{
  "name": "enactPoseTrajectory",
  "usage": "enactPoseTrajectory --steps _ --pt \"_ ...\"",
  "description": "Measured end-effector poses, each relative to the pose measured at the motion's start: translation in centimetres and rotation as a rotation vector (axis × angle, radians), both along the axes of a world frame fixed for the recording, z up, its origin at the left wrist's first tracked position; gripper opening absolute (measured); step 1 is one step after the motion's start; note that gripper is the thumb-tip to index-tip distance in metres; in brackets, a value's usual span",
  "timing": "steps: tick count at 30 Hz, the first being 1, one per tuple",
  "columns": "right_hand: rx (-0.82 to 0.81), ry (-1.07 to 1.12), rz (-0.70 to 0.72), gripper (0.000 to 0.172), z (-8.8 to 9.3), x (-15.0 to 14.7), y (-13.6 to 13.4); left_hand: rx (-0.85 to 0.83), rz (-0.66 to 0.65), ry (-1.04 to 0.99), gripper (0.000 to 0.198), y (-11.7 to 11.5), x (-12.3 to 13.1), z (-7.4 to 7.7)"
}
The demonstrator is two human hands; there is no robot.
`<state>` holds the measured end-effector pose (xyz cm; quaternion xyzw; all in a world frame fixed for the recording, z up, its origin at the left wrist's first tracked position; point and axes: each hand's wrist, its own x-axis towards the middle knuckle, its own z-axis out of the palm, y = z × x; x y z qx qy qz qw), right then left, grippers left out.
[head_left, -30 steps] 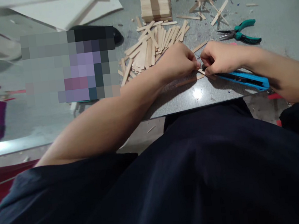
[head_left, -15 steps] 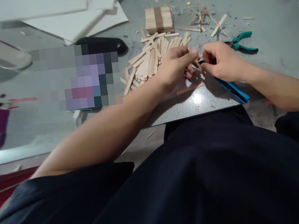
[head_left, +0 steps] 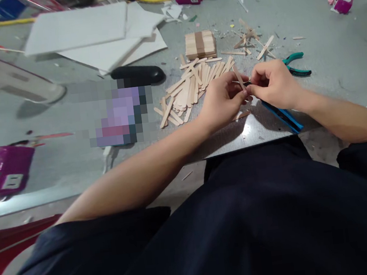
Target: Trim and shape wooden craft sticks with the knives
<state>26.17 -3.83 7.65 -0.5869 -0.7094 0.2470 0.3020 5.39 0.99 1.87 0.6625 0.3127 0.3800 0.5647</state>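
Observation:
My left hand (head_left: 223, 97) is closed, pinching a wooden craft stick (head_left: 239, 77) that points up and away between thumb and fingers. My right hand (head_left: 275, 83) is also closed, its thumb and forefinger pressed together at the lower part of that stick. A small dark piece shows by these fingertips; I cannot tell what it belongs to. Under the right hand a blue and black tool (head_left: 283, 117) sticks out toward the table edge, its other end hidden. Many loose craft sticks (head_left: 186, 86) lie heaped left of my left hand. Another stick (head_left: 242, 115) lies below it.
A bundled stack of sticks (head_left: 209, 44) stands behind the heap. Green-handled pliers (head_left: 297, 69) lie right, beyond my right hand. Crossed sticks (head_left: 265, 48) and scraps lie farther back. At left are a blurred-out phone (head_left: 118, 118), a black case (head_left: 138, 75), white boards (head_left: 81, 27) and a purple socket block (head_left: 8, 170).
The view has tilted up, showing more of the table's far side. My left fingers have shifted on the stick, which now stands out more clearly. Both hands stay close together.

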Motion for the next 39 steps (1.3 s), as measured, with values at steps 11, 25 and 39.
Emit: enactPoseTrajectory --steps 11,25,39 --pt "-0.056 0.181 0.115 0.029 -0.2 1.4 1.0 -0.066 -0.053 0.042 0.037 0.0 -0.5 1.0" --pt "-0.128 0.151 0.097 0.046 0.5 1.5 1.5 -0.092 -0.066 -0.004 0.04 -0.2 -0.5 1.7" --pt "-0.097 0.086 0.113 0.042 -0.5 1.9 1.8 -0.106 0.01 0.055 0.035 -0.8 -0.1 1.1"
